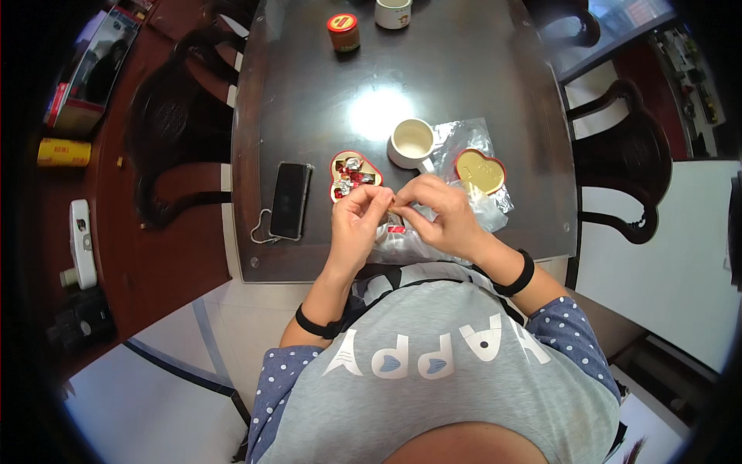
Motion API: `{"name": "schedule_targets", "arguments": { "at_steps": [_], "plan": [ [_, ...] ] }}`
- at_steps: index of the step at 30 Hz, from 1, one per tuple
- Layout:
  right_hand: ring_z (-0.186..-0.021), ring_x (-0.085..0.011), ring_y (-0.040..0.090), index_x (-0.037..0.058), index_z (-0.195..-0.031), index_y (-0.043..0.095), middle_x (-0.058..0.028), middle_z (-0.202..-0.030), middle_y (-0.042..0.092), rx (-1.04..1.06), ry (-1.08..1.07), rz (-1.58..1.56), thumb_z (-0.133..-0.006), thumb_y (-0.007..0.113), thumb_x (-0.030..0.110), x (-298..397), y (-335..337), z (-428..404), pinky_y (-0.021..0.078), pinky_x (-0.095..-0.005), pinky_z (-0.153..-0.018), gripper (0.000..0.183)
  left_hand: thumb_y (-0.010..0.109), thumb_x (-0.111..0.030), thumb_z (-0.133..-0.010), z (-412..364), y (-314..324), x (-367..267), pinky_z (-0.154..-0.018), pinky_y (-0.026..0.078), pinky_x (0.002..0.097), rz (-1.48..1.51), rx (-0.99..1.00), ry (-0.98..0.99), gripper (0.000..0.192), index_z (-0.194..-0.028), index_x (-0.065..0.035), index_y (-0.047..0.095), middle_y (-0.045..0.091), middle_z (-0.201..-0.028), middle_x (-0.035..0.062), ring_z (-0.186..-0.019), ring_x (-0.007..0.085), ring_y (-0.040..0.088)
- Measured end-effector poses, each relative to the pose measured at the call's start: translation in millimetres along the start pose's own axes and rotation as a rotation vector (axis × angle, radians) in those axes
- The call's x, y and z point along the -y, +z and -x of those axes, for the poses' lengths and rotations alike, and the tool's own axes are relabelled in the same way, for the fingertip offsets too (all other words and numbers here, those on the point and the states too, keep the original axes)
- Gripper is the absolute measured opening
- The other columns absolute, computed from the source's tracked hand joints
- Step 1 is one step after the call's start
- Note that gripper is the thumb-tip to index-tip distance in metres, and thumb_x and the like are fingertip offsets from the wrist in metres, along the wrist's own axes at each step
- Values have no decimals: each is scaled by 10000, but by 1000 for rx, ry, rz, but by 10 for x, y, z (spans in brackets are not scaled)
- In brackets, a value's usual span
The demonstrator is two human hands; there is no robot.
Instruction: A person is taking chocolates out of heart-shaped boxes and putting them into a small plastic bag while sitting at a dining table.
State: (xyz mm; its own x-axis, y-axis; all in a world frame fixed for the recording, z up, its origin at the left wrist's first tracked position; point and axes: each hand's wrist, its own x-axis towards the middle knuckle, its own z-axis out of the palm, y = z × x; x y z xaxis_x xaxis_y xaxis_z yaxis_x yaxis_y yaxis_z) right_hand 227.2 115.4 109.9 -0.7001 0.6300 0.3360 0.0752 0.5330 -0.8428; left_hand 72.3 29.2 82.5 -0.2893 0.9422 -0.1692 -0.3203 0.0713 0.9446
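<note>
Over the table's near edge, the fingertips of my left hand [355, 226] and my right hand [442, 216] meet and pinch a small item [392, 206], mostly hidden by the fingers. Just below them, a small red piece [396, 230] lies by crumpled clear plastic [420, 248]. Beyond my left hand is a heart-shaped tin [376, 166] with several foil-wrapped candies in red and silver. A gold heart-shaped lid [480, 172] with a red rim rests on the plastic beyond my right hand. Between tin and lid stands a white mug [401, 158], its handle towards me.
A smartphone [291, 200] with a white cord lies left on the dark table [464, 69]. Farther back stand a red-lidded jar [344, 36] and another white cup [393, 16]. Carved wooden chairs [174, 116] flank the table. A yellow roll [65, 152] sits on the left cabinet.
</note>
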Motion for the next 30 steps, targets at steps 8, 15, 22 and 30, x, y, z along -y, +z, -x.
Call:
{"name": "schedule_targets", "arguments": {
  "at_steps": [8, 15, 22, 30],
  "plan": [
    [-844, -322, 630, 22, -908, 659, -132, -898, 632, 420, -12, -16, -811, 705, 46, -203, 354, 5, 521, -403, -739, 109, 560, -240, -1029, -111, -544, 204, -674, 589, 271, 370, -317, -98, 196, -970, -64, 626, 683, -901, 40, -762, 117, 670],
    [-654, -203, 690, -13, -858, 701, -127, -725, 697, 84, 475, 53, -833, 722, 88, -526, 632, -326, 537, -315, -635, 106, 466, -308, -1067, -116, -996, 380, -457, 395, 174, 411, -316, -239, 237, -1015, -94, 553, 583, -824, 22, -594, 70, 520],
    [-675, -255, 702, -8, -899, 700, -144, -748, 702, 74, 397, 169, -825, 705, 60, -865, 919, -391, 546, -351, -645, 100, 459, -138, -1013, -90, -1002, 417, -587, 420, 234, 703, -184, -310, 300, -1251, 22, 547, 584, -995, 56, -755, 121, 511],
    [-770, -145, 703, 12, -1042, 723, -117, -926, 732, 102, 402, 153, -867, 710, 88, -577, 758, -426, 538, -267, -687, 191, 539, -126, -1023, -75, -852, 441, -712, 470, 256, 834, -158, -299, 322, -1325, -19, 506, 619, -1101, 57, -883, 127, 563]
  ]
}}
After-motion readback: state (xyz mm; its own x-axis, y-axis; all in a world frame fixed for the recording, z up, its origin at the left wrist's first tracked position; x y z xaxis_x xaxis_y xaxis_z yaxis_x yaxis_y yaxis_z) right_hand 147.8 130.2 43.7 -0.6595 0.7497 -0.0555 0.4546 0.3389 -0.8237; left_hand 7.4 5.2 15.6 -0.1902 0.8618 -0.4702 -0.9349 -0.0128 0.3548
